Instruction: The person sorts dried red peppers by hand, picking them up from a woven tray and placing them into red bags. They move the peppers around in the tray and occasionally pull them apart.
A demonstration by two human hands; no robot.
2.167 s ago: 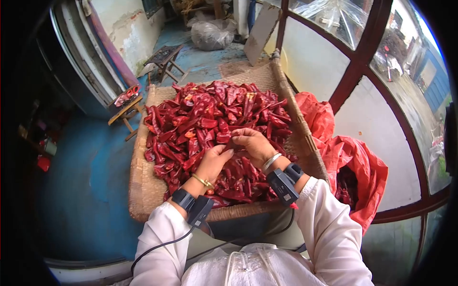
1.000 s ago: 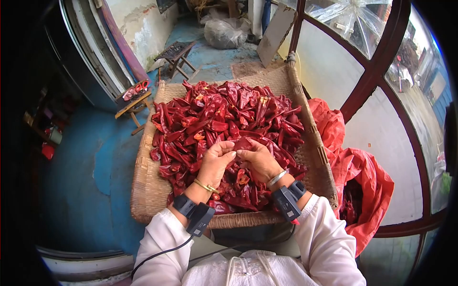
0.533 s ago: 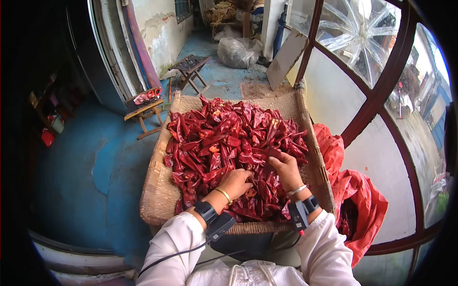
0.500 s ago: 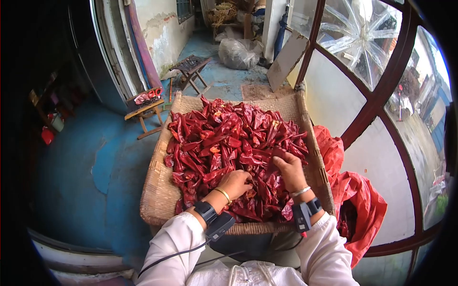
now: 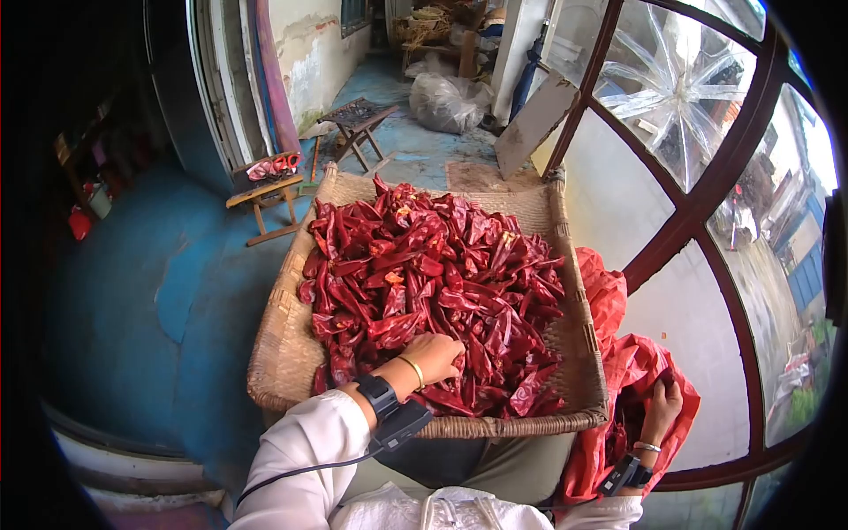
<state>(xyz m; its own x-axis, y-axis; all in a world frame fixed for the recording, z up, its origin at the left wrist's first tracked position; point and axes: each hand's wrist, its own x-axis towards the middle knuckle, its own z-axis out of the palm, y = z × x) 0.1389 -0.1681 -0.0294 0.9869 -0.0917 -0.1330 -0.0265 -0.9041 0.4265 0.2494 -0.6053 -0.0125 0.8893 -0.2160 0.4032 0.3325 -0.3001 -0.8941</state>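
Dried red peppers (image 5: 442, 274) are heaped in a woven basket tray (image 5: 274, 344) in front of me. My left hand (image 5: 433, 359) rests on the near part of the heap, its fingers curled down among the peppers; whatever they hold is hidden. To the right, outside the tray, my right hand (image 5: 662, 411) is at the mouth of a red sack (image 5: 680, 362) with peppers inside. Its fingers are bent round something dark red, probably a pepper, too small to make out. A strapped device sits on each wrist.
Two small wooden stools (image 5: 358, 124) stand beyond the tray, the nearer stool (image 5: 269, 196) holding red-handled scissors (image 5: 287, 162). A clear plastic bag (image 5: 446, 102) lies on the blue floor further back. A framed glass partition (image 5: 698, 212) runs along the right.
My right hand has moved from the pepper heap right and down to the red sack. My left hand stays in nearly the same place on the heap. The view has shifted slightly.
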